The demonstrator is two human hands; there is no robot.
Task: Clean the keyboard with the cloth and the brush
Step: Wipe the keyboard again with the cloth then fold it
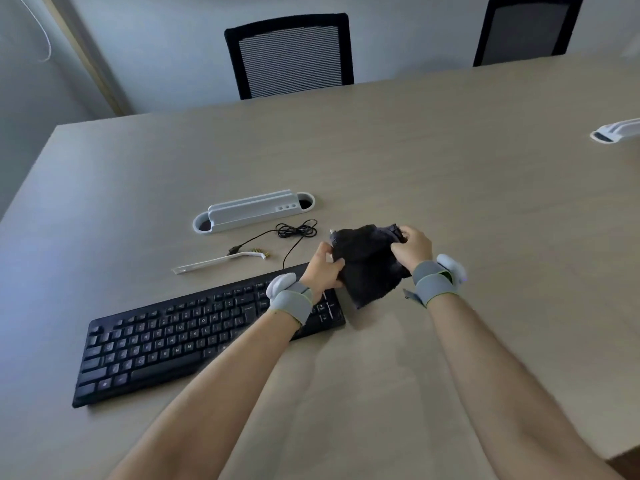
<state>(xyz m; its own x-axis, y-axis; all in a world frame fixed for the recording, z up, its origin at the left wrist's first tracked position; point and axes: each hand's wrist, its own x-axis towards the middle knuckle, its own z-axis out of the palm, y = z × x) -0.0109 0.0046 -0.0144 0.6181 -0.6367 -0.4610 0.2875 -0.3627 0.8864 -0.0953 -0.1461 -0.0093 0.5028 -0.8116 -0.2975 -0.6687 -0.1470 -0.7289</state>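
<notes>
Both hands, left [323, 270] and right [412, 245], pinch the cloth [367, 265]; its loose corner hanging below the fingers could snag the keyboard [173, 341]

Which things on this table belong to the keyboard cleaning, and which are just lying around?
For the job: keyboard, brush, dark cloth gripped by left hand and right hand.
Lying about: white cable box, white object at the right edge.

Grey wristbands [292, 303] with white pods [281, 284]
</notes>
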